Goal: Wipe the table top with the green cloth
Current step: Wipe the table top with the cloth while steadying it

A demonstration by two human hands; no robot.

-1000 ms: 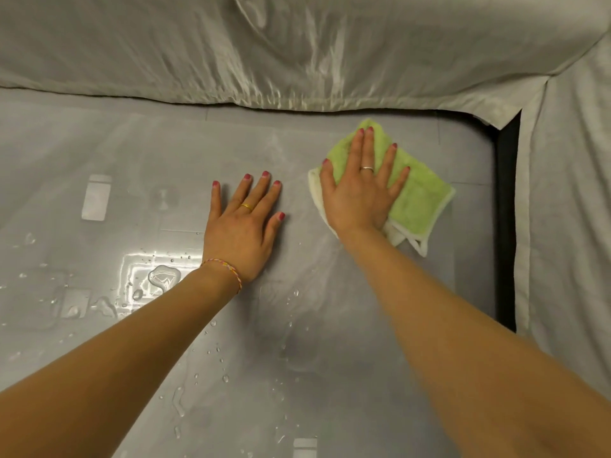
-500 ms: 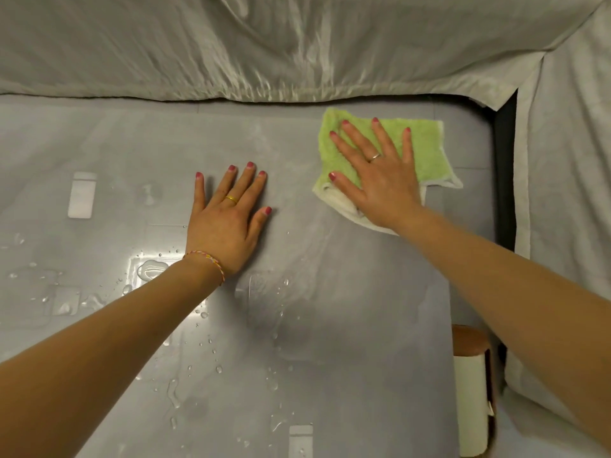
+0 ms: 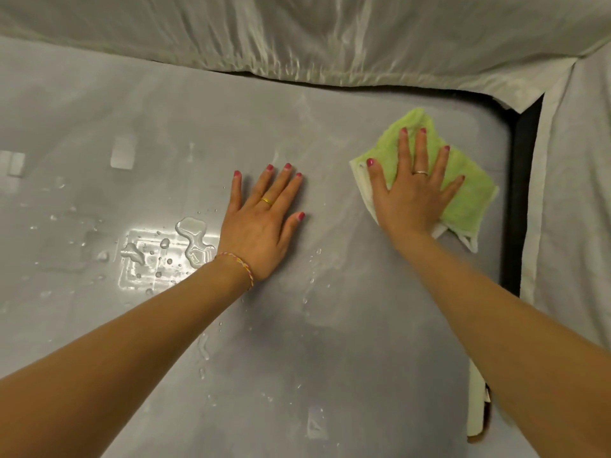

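A person's two bare arms reach forward over a smooth, glossy grey table top [image 3: 297, 342] with a rounded far right corner. The right hand [image 3: 411, 196] lies flat with fingers spread, palm pressed down on a green cloth [image 3: 469, 196]. It grips nothing; it only presses. The cloth is soft, fuzzy terry, lime green on top with a white underside showing along its left and near edges, folded into a rough, rumpled square. It sits near the table's far right corner.

The left hand [image 3: 261, 223] also rests flat and open on the bare table, fingers slightly fanned, holding nothing. It is well apart from the cloth. Each hand wears a thin ring, the nails are painted pink-red, and a braided thread bracelet [image 3: 236, 267] circles the left wrist.

Just left of the left hand a clear, blob-shaped puddle [image 3: 195, 239] shines under bright reflected light, with small round droplets [image 3: 310, 282] scattered nearby. Wrinkled, satiny pale fabric [image 3: 314, 38] drapes behind the table and down its right side.
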